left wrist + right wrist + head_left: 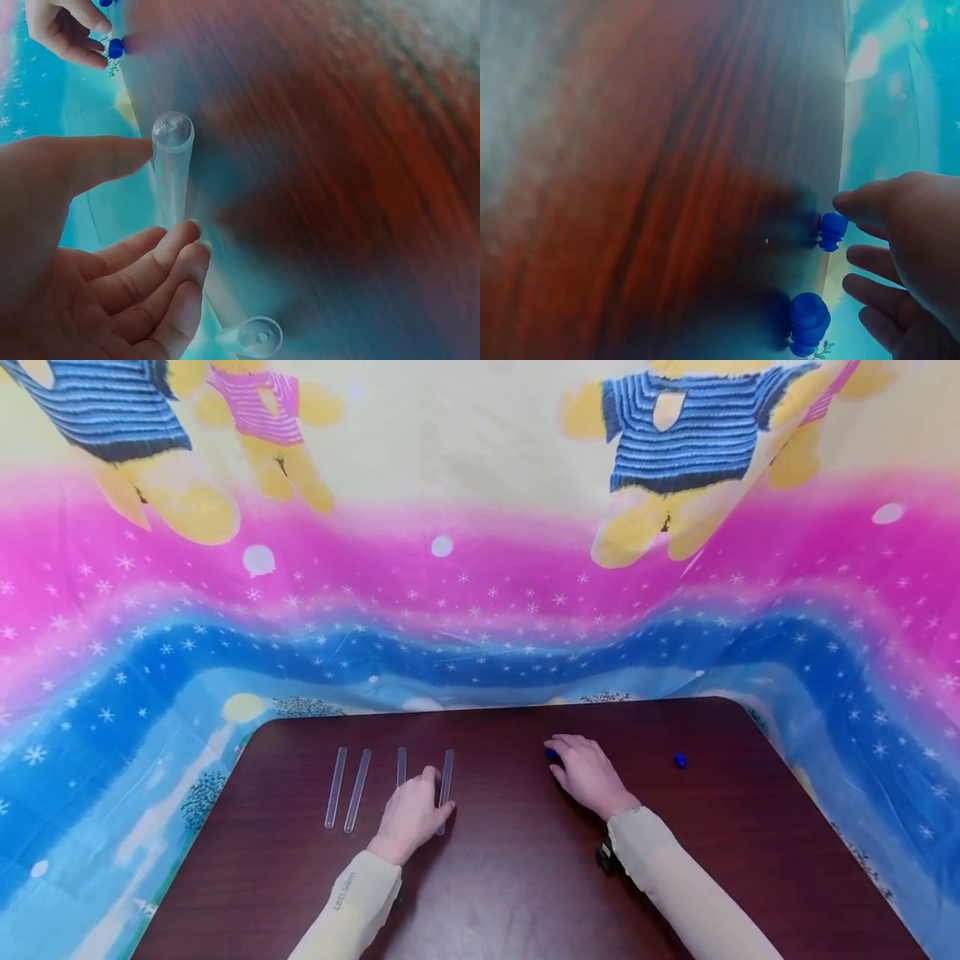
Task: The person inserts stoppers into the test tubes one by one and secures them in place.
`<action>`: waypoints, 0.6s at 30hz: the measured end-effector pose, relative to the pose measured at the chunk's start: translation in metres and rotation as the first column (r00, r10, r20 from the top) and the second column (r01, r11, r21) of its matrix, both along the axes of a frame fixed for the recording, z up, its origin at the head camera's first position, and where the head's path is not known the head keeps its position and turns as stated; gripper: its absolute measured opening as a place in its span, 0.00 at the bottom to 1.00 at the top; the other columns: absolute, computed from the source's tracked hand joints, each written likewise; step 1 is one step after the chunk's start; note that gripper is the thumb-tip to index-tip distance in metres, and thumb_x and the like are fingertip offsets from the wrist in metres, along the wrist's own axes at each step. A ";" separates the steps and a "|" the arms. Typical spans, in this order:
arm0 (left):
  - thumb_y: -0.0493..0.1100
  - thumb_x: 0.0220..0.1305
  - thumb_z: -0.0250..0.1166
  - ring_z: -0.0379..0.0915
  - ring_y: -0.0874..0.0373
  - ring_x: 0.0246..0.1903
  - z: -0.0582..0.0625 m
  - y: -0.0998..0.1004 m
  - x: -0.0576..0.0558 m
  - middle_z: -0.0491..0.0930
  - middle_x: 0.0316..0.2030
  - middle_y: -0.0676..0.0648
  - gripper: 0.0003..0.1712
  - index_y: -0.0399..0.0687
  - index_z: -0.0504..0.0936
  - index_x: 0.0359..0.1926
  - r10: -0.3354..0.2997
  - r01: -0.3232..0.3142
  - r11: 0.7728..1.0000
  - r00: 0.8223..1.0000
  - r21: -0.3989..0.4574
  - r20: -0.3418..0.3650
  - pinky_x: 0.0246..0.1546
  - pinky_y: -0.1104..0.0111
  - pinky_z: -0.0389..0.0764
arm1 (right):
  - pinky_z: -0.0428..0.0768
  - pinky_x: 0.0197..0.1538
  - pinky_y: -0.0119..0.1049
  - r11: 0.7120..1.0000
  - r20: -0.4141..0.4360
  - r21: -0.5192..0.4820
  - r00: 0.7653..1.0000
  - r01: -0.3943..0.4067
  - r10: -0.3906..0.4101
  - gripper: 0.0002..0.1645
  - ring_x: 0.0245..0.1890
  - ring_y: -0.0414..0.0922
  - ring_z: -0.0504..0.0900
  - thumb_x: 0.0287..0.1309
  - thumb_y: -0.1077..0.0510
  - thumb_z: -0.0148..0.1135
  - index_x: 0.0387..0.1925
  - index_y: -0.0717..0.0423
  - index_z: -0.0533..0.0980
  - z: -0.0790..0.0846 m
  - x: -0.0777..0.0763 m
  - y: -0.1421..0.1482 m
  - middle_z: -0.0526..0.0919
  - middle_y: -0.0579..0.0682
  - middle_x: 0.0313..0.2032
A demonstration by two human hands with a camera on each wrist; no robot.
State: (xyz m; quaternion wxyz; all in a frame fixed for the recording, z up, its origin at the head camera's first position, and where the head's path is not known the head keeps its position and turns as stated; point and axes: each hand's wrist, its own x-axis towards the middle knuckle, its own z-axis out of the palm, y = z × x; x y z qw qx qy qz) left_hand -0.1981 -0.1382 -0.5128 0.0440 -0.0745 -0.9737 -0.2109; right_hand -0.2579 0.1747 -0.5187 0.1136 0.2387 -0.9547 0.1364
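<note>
just below centre in the head view, the left hand straddles a clear tube, thumb and fingers apart; right of centre, the right hand spreads loosely around a blue cap. pinching each squarely and gently should prevent rolling.

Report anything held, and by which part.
Neither hold can be confirmed: the left hand is at a slender clear plastic-looking tube near one end, the right hand at a rounded blue stopper.
</note>
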 end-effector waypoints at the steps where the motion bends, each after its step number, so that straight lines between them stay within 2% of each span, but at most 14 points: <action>1: 0.49 0.60 0.75 0.77 0.55 0.28 0.000 0.000 0.000 0.78 0.30 0.48 0.28 0.37 0.76 0.54 0.003 -0.002 1.000 1.000 -0.001 0.010 0.33 0.57 0.81 | 0.71 0.62 0.57 1.000 -0.004 0.000 1.000 0.003 -0.003 0.25 0.60 0.57 0.77 0.62 0.58 0.72 0.59 0.61 0.80 0.000 -0.001 0.000 0.79 0.60 0.59; 12: 0.49 0.61 0.74 0.78 0.49 0.27 0.002 0.005 -0.001 0.77 0.28 0.45 0.25 0.38 0.74 0.49 0.038 -0.036 0.999 0.998 -0.020 0.056 0.28 0.55 0.80 | 0.74 0.57 0.54 1.000 -0.036 0.022 0.999 0.015 -0.015 0.15 0.50 0.54 0.80 0.61 0.62 0.71 0.50 0.57 0.85 0.003 -0.009 -0.003 0.84 0.54 0.48; 18: 0.47 0.63 0.73 0.76 0.50 0.23 0.001 0.007 -0.002 0.74 0.24 0.46 0.23 0.38 0.73 0.46 0.046 -0.043 0.998 0.996 -0.036 0.078 0.25 0.55 0.78 | 0.75 0.55 0.52 0.999 -0.041 0.031 0.999 0.019 -0.017 0.11 0.46 0.53 0.80 0.60 0.63 0.72 0.45 0.56 0.86 0.005 -0.010 -0.003 0.85 0.53 0.43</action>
